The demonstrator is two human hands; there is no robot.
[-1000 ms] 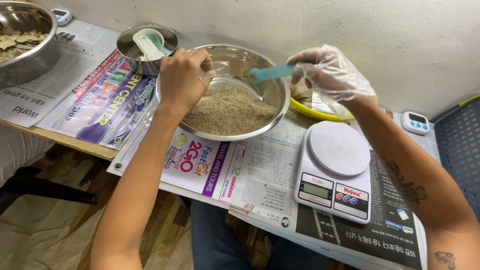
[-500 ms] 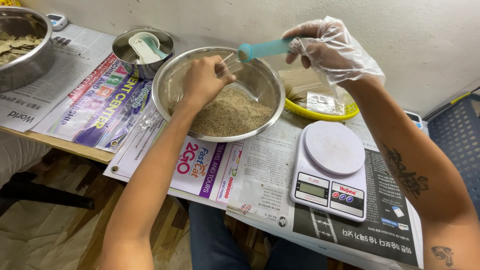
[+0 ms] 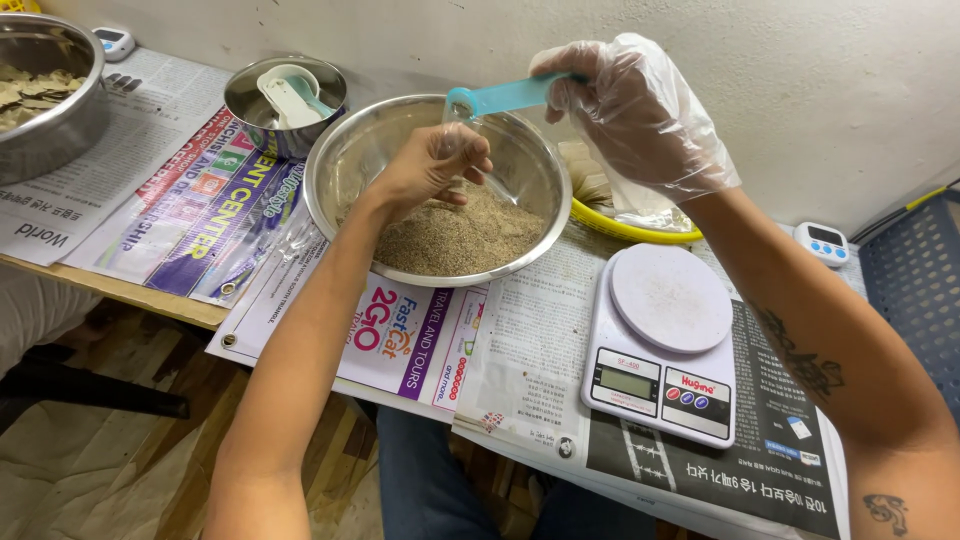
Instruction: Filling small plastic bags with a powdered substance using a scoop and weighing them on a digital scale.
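Teal scoop [image 3: 497,97] in gloved right hand [image 3: 630,115], left hand [image 3: 432,165] over steel bowl [image 3: 345,160]

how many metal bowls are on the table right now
3: a big bowl of brown grain under both hands, a small bowl of measuring spoons behind it to the left, and one cut off at the far-left edge. Others may lie outside the view.

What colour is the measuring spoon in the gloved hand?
Light blue measuring spoon, seen in the head view.

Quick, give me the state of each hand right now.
Left hand: bare, fingers pinched on a small clear bag over the steel bowl.
Right hand: in a clear glove, closed on the teal scoop, its cup at the bag's mouth.
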